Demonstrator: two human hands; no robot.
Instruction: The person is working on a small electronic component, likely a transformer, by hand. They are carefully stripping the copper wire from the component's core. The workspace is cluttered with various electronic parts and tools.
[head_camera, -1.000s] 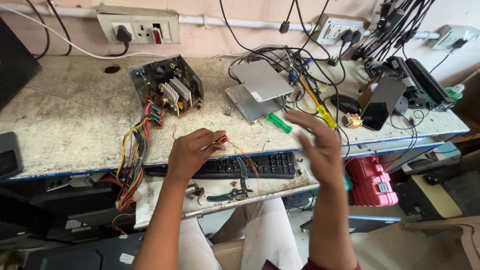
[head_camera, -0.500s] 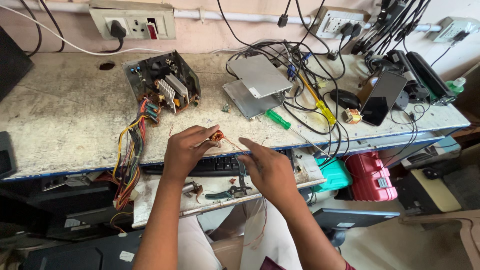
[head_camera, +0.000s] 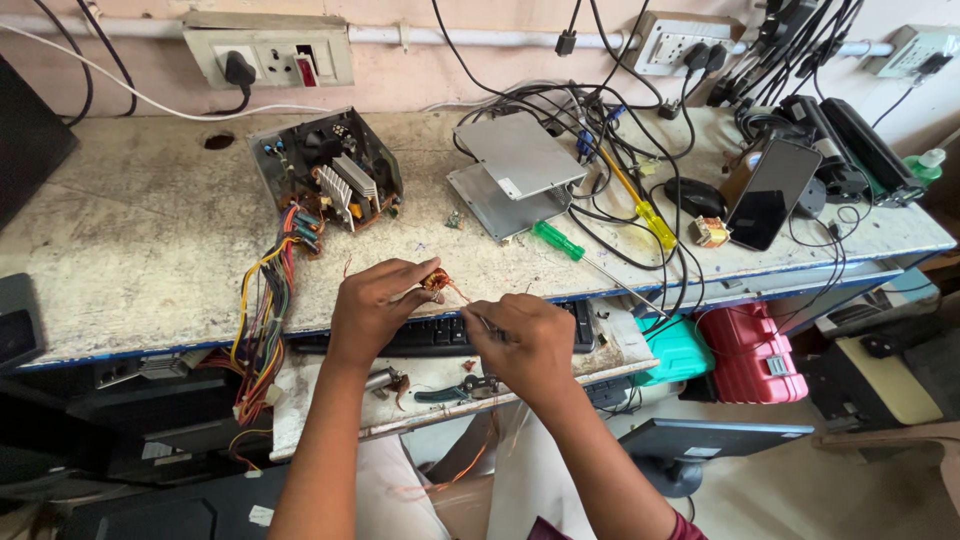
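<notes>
My left hand (head_camera: 372, 310) pinches a small copper-wound coil (head_camera: 436, 280) just above the bench's front edge. My right hand (head_camera: 522, 343) is closed close beside it, gripping a thin copper wire (head_camera: 462, 296) that runs from the coil. Both hands hover over a black keyboard (head_camera: 430, 338) on a pull-out shelf. An opened power supply (head_camera: 325, 175) with a bundle of coloured wires (head_camera: 262, 320) sits on the bench to the left of my hands.
Grey metal covers (head_camera: 515, 165), a green-handled screwdriver (head_camera: 557, 241) and a yellow-handled one (head_camera: 640, 205) lie to the right. A phone (head_camera: 772, 192) leans at the far right among black cables. Pliers (head_camera: 450, 392) rest on the shelf. Red case (head_camera: 750, 350) and teal case (head_camera: 680, 350) below.
My right hand came in from the right side of the bench to the coil and closed on its wire. My left hand stayed in place holding the coil.
</notes>
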